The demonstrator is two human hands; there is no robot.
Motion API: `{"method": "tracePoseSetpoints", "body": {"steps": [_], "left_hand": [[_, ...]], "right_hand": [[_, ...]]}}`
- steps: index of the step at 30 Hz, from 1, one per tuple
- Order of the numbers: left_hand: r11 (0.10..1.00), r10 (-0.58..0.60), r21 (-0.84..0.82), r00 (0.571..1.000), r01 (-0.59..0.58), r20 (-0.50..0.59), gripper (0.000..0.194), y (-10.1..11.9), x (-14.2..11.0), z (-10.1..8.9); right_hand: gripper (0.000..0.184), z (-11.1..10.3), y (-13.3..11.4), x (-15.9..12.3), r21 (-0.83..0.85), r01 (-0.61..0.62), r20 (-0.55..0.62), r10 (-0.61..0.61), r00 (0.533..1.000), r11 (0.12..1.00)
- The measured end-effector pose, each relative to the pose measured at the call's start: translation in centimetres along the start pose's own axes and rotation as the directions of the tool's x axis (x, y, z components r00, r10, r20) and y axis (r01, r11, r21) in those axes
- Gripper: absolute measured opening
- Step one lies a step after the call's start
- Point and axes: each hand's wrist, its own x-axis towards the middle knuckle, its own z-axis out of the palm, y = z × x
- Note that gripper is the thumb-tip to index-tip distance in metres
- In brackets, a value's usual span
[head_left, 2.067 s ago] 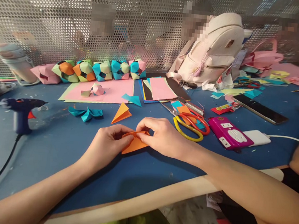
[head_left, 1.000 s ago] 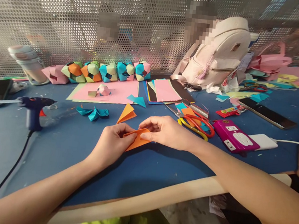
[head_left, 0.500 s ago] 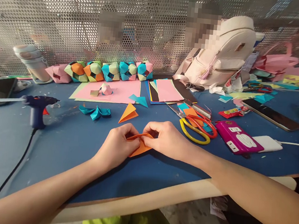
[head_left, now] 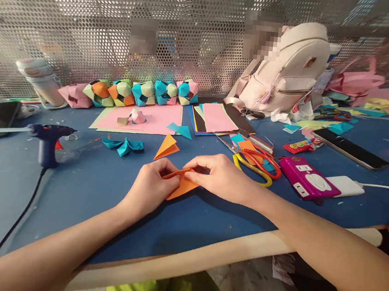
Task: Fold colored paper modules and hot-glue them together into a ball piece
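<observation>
Between both hands is a piece of orange paper (head_left: 182, 188), partly folded, close above the blue table. My left hand (head_left: 154, 183) pinches its left side, thumb on top. From the right, my right hand (head_left: 217, 175) grips its upper edge between thumb and fingers, which hide part of the fold. Just beyond lies a folded orange paper piece (head_left: 167, 148). Blue folded paper pieces (head_left: 125, 146) rest to its left. Right of my right hand are scissors (head_left: 256, 168) with red and yellow handles, lying over paper scraps.
A glue gun (head_left: 47, 144) with a black cord stands at left. Paper balls (head_left: 121, 92) line the back by the mesh. Paper sheets (head_left: 218, 118), a purple power adapter (head_left: 307, 178), a phone (head_left: 350, 148) and a white backpack (head_left: 282, 71) occupy the right side.
Both hands keep hold of the orange paper, which has tilted and risen slightly. At the far right, another person's hand has moved mostly out of view, and pink paper now shows there.
</observation>
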Motion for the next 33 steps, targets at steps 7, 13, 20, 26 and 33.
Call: {"method": "tracePoseSetpoints", "body": {"steps": [7, 13, 20, 26, 33], "left_hand": [[1.000, 0.029, -0.006, 0.999, -0.029, -0.026, 0.006, -0.3, 0.1, 0.1], [0.999, 0.025, 0.034, 0.999, -0.027, 0.031, 0.005, 0.3, 0.1, 0.0], [0.996, 0.051, 0.064, 0.994, -0.058, 0.099, 0.011, 1.0, -0.1, -0.5], [0.987, -0.019, -0.160, 0.997, 0.007, -0.073, 0.013, 0.2, 0.3, -0.3], [0.931, -0.119, -0.357, 0.986, 0.070, -0.117, 0.009, 0.2, 0.5, 0.2]], "right_hand": [[0.010, 0.3, 0.3, 0.1, 0.089, -0.032, -0.034, 0.035, 0.999, 0.996], [0.012, 0.2, 0.0, 0.1, -0.001, -0.033, -0.056, 0.033, 0.998, 0.999], [0.013, 0.1, 0.0, 0.1, -0.081, 0.026, 0.013, -0.025, 1.000, 0.996], [0.014, 0.2, -0.6, -0.1, 0.007, -0.041, -0.093, 0.041, 0.995, 0.999], [0.010, 1.4, 0.2, 0.0, -0.086, 0.080, -0.232, -0.098, 0.968, 0.993]]}}
